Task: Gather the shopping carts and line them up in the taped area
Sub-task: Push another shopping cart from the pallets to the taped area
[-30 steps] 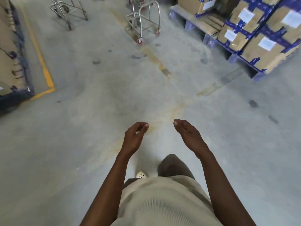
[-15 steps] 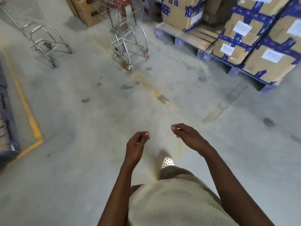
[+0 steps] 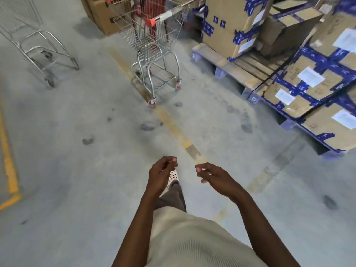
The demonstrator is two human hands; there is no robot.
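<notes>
1. Head view, change: both carts sit larger and lower in frame than a second ago, and the floor (image 3: pixel 77 170) between them and the person is shorter. So the person is walking up to them; I judge this as the approach step, with nothing gathered yet.
2. Left hand (image 3: pixel 161 176) and right hand (image 3: pixel 217 180) stay out in front, close together but not touching. Fingers are loosely curled and hold nothing, same as before.
3. Orange-handled cart (image 3: pixel 154 41) stands ahead toward the far edge of the floor, one front wheel on the worn yellow line (image 3: pixel 173 126). It is well apart from both hands.
4. Plain steel cart (image 3: pixel 28 41) stands at the far left corner, apart from the first and cut by the frame.
5. Which marking is the taped area: cannot tell. A brighter yellow line (image 3: pixel 7 160) runs along the left edge.
6. Counts: carts two, hands two, yellow lines two, shoe (image 3: pixel 173 177) one. Pallets (image 3: pixel 237 72) at least two at the right edge, and taped boxes (image 3: pixel 308 81) too many cropped to count.
</notes>
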